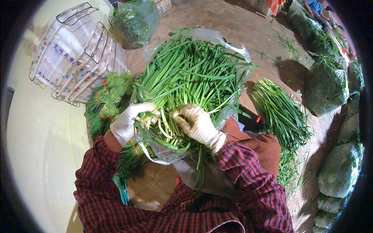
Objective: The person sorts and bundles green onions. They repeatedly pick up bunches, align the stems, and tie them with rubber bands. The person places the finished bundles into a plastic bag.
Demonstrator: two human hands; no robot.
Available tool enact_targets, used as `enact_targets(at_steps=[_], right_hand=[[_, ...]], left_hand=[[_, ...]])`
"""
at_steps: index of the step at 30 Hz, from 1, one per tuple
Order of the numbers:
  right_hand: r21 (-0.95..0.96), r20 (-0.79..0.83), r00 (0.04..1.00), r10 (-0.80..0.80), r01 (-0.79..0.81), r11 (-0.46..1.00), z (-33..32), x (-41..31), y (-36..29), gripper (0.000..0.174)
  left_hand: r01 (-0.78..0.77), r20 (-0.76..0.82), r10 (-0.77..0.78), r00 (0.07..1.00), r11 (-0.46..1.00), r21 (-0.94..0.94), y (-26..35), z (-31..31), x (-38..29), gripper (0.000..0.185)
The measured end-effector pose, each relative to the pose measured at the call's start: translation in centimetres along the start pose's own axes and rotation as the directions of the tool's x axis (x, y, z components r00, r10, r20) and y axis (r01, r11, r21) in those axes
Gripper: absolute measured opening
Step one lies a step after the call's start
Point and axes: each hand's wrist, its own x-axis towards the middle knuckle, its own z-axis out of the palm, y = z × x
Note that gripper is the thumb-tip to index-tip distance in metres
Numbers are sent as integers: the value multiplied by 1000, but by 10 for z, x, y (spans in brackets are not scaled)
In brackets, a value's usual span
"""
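Observation:
A large heap of green garlic chives [198, 70] lies in a wide-mouthed clear plastic bag [240, 51] in front of me. At its near edge, my left hand [132, 119], in a soiled white glove, holds a few pale stalk ends [151, 118] between thumb and fingers. Close to its right, my right hand [199, 123], gloved too, has its fingers bent and thumb and forefinger together at the stalks; whether it grips one cannot be made out. Loose leaves hang over the bag's near rim, below both hands.
Bundles tied with red bands [109, 96] stand at the left, beside newspaper-lined wire racks [70, 58]. A loose pile of chives [279, 113] lies at the right. Filled plastic bags [329, 84] line the far right; another [134, 23] stands beyond the racks. Part of a person [314, 8] shows at top right.

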Motion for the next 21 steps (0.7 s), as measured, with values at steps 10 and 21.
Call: enact_targets(at_steps=[10,21], right_hand=[[-111,7,972,233,-231,967,-3,13,-24,20],[293,44,881,470,-461,838,22,4,-20,23]], left_hand=[[-88,76,101,992,983,-159,-6,3,-14,19],[-73,3,73,997,991,115,-30,10,-15,23]])
